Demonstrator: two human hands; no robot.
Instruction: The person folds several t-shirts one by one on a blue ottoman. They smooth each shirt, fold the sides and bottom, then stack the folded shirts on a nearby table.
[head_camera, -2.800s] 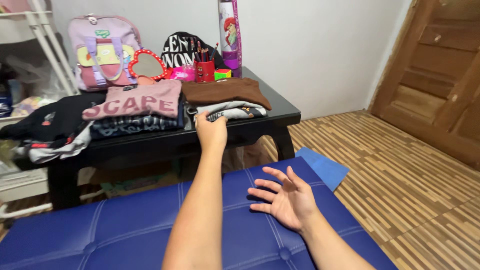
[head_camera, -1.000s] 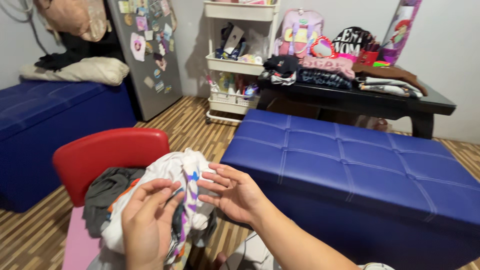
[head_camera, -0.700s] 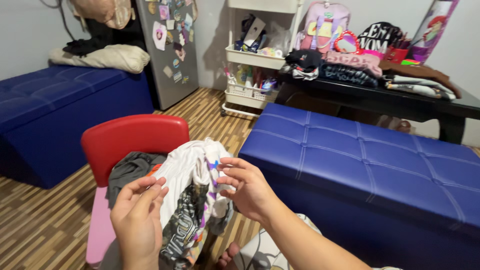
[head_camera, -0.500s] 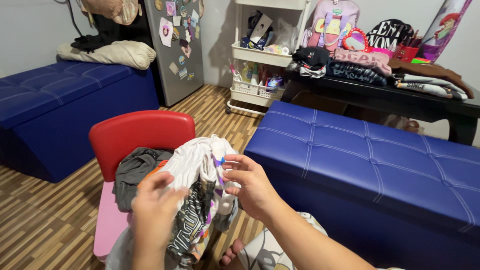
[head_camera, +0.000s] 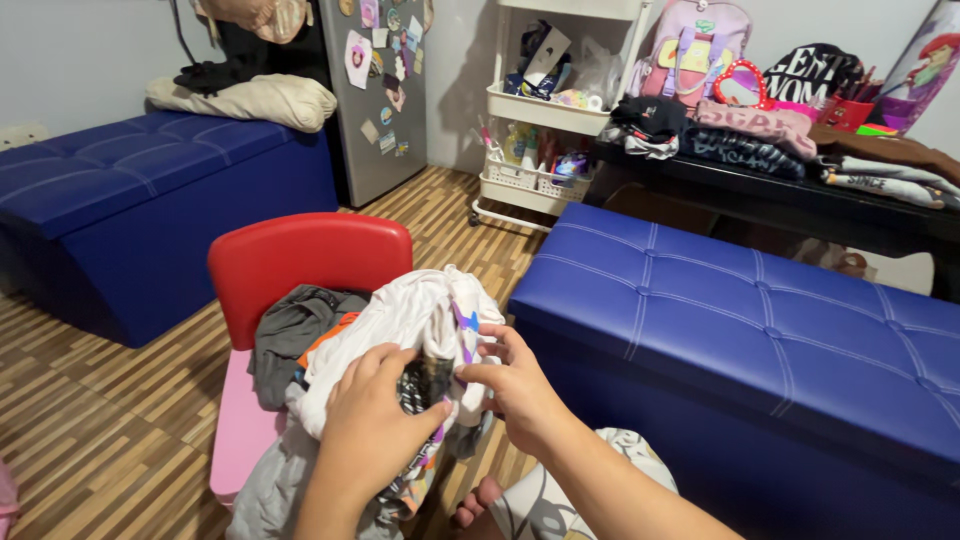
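Observation:
A heap of clothes lies on a small chair with a red back (head_camera: 305, 262) and a pink seat. On top is a white garment (head_camera: 395, 325) with a dark print and purple marks; a grey garment (head_camera: 290, 335) lies to its left. My left hand (head_camera: 375, 425) presses down on the white garment and closes on its printed part. My right hand (head_camera: 515, 385) pinches the same garment at its right edge. Both hands are close together over the heap.
A long blue padded bench (head_camera: 760, 340) stands right of the chair, a second blue bench (head_camera: 130, 190) at the back left. A black table (head_camera: 800, 195) carries folded clothes and a backpack. A white trolley (head_camera: 545, 115) and a grey fridge (head_camera: 375, 90) stand behind.
My left hand, earlier raised with fingers loose, has come down onto the white garment and gripped it. My right hand has stayed at the garment's right edge. My view has shifted slightly left.

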